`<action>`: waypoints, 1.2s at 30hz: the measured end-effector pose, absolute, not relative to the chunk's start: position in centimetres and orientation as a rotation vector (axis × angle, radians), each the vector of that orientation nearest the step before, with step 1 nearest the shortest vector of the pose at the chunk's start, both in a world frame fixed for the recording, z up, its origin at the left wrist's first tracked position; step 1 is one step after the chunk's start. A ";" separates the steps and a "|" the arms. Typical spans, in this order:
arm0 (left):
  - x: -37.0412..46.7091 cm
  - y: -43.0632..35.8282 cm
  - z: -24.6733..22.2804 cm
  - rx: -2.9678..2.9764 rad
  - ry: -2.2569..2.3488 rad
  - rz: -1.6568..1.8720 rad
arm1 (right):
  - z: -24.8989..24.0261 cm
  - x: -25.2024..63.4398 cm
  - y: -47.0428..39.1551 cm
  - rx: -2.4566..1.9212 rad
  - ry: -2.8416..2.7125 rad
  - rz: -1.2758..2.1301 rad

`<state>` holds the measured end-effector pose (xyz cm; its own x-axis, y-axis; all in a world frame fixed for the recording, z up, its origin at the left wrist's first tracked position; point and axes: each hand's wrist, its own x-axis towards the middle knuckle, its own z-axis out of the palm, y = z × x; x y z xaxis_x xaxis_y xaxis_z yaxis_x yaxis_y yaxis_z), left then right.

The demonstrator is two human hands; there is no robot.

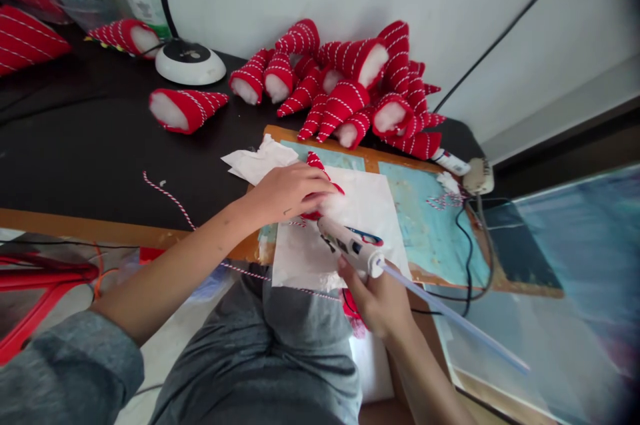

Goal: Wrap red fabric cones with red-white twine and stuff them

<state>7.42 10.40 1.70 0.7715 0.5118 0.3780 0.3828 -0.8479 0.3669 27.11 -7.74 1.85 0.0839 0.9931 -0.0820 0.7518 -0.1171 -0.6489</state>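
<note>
My left hand (295, 190) is closed round a small red felt cone (315, 161) with white stuffing (336, 206) at its open end. The cone lies over a sheet of white paper (360, 192), mostly hidden by my fingers. My right hand (375, 295) grips a white glue gun (350, 243), its nozzle at the cone's stuffed end. A long translucent glue stick (455, 315) sticks out of the gun's back. Beside the gun, the blue handle of scissors (370, 236) shows. Red-and-white twisted cord (170, 195) runs across the table's front edge and past the paper.
Several stuffed red cones (345, 102) are heaped at the back, with another cone (185, 110) to their left. A lamp base (190, 62) stands near the wall. A power socket (479, 176) with cables sits at the right. Crumpled white paper (260, 157) lies beside my left hand.
</note>
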 end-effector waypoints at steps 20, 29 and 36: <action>7.7 10.9 0.7 2.498 0.734 0.830 | 1.0 27.4 -8.0 -1.899 -1.755 0.616; 7.7 11.2 0.2 2.470 0.732 0.833 | 2.0 29.2 -9.6 -1.712 -1.715 0.797; 7.7 11.4 -0.2 2.464 0.661 0.899 | 1.9 28.6 -9.0 -1.766 -1.790 0.644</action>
